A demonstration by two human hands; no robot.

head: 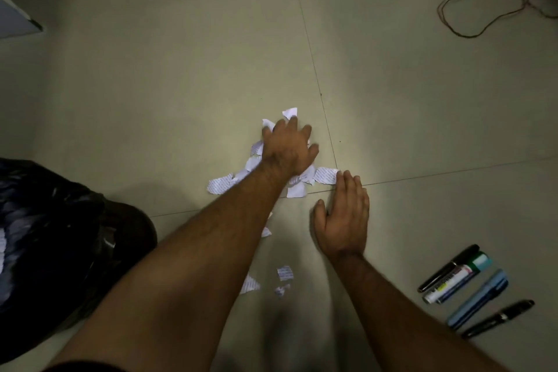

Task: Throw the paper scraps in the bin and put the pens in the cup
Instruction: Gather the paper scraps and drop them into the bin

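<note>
On the tiled floor (pixel 392 84), near the crossing of two grout lines, lies a loose heap of torn printed paper scraps (pixel 324 175). The left hand (pixel 287 149) is spread over the far side of the heap, fingers splayed and bent down onto the paper; this looks like raking the pieces together, though whether any scrap is actually caught under the fingers cannot be told. The right hand (pixel 344 217) lies flat on the floor just right of the heap, fingers straight and together, their tips touching the rightmost scrap. It grips nothing and seems set there as a wall, so the pieces bunch instead of scattering.

A few stray scraps (pixel 283 273) lie nearer the person, between the two forearms, apart from the main heap and likely needing a second sweep.

At the near left stands the bin lined with a black plastic bag (pixel 60 220), close beside the left arm, probably so a gathered handful travels only a short way.

At the near right, well apart from the paper, the pens (pixel 471 287) lie side by side on the floor: a dark pen, a white marker with a green cap, a light blue pen and another black pen. No cup is in view.

At the far right a reddish cable (pixel 483 9) loops on the tiles.
</note>
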